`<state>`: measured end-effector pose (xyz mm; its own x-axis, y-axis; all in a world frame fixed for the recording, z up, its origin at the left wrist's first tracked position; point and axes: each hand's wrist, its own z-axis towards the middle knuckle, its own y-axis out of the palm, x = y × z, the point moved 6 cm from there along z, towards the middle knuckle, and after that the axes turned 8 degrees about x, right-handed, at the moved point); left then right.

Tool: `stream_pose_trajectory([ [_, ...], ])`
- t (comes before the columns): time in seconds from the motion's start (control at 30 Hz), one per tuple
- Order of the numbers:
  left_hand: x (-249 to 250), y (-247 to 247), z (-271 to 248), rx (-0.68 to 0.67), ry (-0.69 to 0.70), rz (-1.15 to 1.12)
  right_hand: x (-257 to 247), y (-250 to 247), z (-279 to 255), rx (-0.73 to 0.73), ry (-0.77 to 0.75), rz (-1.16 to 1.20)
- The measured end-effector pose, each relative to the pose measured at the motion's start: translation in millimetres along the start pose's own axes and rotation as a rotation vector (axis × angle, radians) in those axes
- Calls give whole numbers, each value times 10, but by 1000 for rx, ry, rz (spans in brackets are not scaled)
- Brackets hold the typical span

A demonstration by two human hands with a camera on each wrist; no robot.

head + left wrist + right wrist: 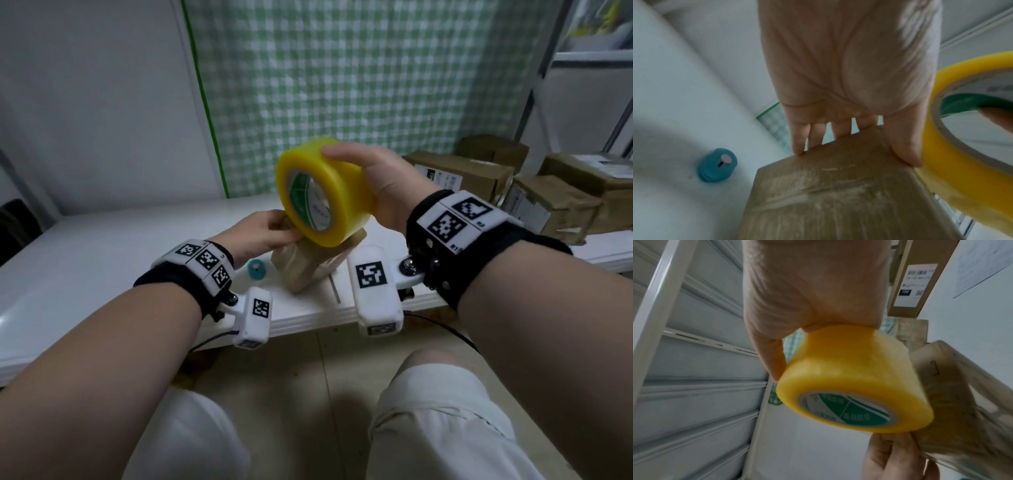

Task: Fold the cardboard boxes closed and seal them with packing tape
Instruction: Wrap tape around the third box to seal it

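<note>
A small cardboard box (310, 265), wrapped in clear tape, stands tilted on the white table (102, 260). My left hand (263, 231) grips its top edge, fingers behind and thumb in front, as the left wrist view shows on the box (828, 194). My right hand (380, 185) holds a thick yellow roll of packing tape (318, 192) just above the box, thumb on top and fingers round the far side. In the right wrist view the tape roll (855, 379) lies against the box (962, 402), with my left hand (896, 456) below it.
A small teal cutter (257, 269) lies on the table left of the box, also the cutter (717, 164) in the left wrist view. Several taped cardboard boxes (548, 202) are stacked at the right. A green checked curtain (342, 85) hangs behind.
</note>
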<state>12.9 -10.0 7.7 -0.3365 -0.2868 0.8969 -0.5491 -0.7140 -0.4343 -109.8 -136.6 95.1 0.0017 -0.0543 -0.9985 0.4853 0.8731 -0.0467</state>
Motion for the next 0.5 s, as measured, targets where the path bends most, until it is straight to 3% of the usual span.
stream_pose_trajectory([
  [0.17,-93,-187,-29,259,10,5,-44,204,142,41,10,-22],
  [0.33,-172,-58,-41,188,43,85,-5,423,265,51,7,-71],
  [0.5,-222,-73,45,359,71,171,13,552,315,74,25,-133],
])
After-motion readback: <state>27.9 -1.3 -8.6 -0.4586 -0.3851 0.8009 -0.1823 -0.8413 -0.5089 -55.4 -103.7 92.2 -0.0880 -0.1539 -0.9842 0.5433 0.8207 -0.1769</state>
